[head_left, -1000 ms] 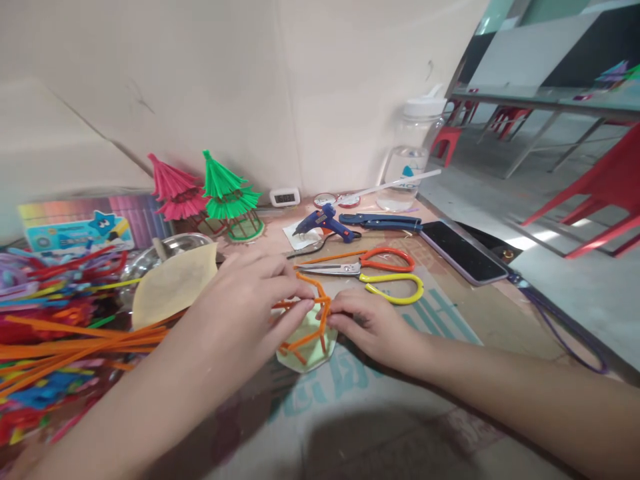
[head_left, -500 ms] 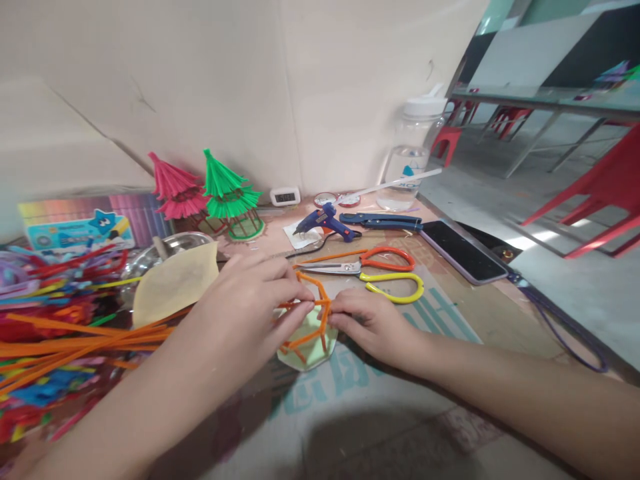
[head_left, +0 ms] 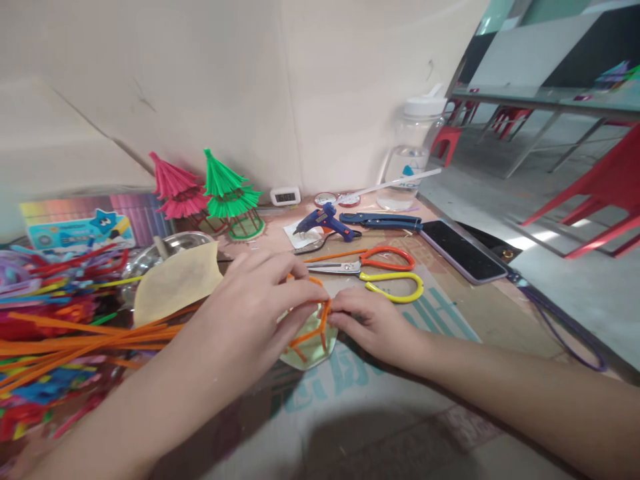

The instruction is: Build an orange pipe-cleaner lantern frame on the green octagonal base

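An orange pipe-cleaner frame stands on a pale green, many-sided base in front of me. My left hand reaches over it from the left, thumb and fingers pinched on the orange pipe cleaner near the frame's top corner. From the right, my right hand pinches the same corner of the frame; its fingertips nearly meet those of the left. Part of the frame is hidden behind my left hand. Just beyond lie scissors with one red and one yellow handle.
Behind are a blue glue gun, blue pliers, a small clock and a water bottle. A phone lies right. Pink and green pipe-cleaner pavilions stand back left, near a metal bowl and loose orange pipe cleaners.
My left hand has moved slightly right along the orange pipe cleaner, its fingertips closer to my right hand. My right hand has stayed nearly still.
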Action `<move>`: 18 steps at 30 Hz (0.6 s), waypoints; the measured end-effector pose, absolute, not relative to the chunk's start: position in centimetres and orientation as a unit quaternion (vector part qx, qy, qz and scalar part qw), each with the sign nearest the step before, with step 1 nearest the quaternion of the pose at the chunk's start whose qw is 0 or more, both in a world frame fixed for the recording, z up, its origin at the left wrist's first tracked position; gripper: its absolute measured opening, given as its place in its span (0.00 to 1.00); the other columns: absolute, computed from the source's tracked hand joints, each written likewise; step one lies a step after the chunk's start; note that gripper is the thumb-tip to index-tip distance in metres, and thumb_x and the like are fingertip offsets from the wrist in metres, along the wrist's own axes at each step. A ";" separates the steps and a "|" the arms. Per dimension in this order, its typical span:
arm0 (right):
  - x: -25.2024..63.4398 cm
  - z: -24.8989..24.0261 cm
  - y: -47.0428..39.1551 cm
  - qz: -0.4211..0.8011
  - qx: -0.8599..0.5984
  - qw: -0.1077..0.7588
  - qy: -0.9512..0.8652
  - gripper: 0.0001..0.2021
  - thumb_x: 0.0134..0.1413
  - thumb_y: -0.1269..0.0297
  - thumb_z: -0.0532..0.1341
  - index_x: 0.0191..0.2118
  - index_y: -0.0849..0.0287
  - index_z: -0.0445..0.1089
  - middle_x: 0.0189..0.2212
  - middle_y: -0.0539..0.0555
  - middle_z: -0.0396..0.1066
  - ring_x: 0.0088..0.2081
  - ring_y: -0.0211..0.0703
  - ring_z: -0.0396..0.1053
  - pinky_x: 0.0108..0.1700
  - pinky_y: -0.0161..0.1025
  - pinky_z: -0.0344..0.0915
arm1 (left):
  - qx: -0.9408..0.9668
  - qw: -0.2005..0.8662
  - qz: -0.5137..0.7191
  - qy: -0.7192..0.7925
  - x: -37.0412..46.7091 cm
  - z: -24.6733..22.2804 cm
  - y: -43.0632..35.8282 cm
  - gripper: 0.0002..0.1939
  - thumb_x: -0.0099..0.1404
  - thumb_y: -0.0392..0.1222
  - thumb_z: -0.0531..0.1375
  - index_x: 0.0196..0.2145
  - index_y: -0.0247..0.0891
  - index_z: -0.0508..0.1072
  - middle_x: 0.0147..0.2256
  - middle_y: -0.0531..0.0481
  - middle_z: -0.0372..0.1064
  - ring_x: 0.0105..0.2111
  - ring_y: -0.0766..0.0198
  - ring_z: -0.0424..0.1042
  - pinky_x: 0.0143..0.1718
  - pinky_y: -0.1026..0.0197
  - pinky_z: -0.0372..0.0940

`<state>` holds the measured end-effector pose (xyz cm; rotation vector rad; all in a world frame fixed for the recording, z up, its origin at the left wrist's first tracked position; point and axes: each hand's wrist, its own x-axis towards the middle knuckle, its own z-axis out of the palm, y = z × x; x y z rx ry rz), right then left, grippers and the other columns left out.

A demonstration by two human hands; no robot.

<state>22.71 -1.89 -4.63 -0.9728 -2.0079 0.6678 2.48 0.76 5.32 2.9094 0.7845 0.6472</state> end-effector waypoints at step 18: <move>22.8 -4.8 -1.9 0.262 -0.385 0.396 -0.792 0.09 0.64 0.69 0.58 0.39 0.60 0.76 0.31 0.54 0.76 0.33 0.39 0.72 0.38 0.34 0.66 | 0.907 0.034 0.272 0.320 2.0 6.9 0.3 0.06 0.67 0.42 0.59 0.42 0.43 0.71 0.38 0.51 0.72 0.39 0.57 0.70 0.39 0.56 0.62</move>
